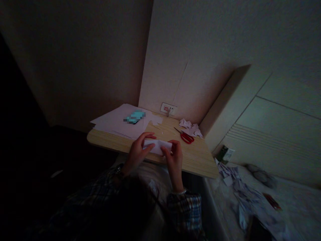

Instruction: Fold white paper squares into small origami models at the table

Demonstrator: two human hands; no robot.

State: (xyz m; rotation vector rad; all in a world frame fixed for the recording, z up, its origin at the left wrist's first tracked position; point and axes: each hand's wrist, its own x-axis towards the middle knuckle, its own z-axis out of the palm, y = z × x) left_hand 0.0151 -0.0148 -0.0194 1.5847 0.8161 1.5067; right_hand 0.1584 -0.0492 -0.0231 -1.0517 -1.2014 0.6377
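Observation:
A small folded piece of white paper [158, 146] is held over the near edge of a light wooden table [198, 160]. My left hand [138, 149] pinches its left end with fingers curled over the top. My right hand [175, 157] grips its right end. Both wrists come out of plaid sleeves. Red-handled scissors [186, 137] lie on the table just right of my hands.
A stack of white sheets [114, 123] with a blurred teal object [134, 116] lies at the table's back left. Crumpled paper scraps [191, 127] sit near a wall socket [168, 108]. More scraps [238, 190] cover the bed at right. The room is dim.

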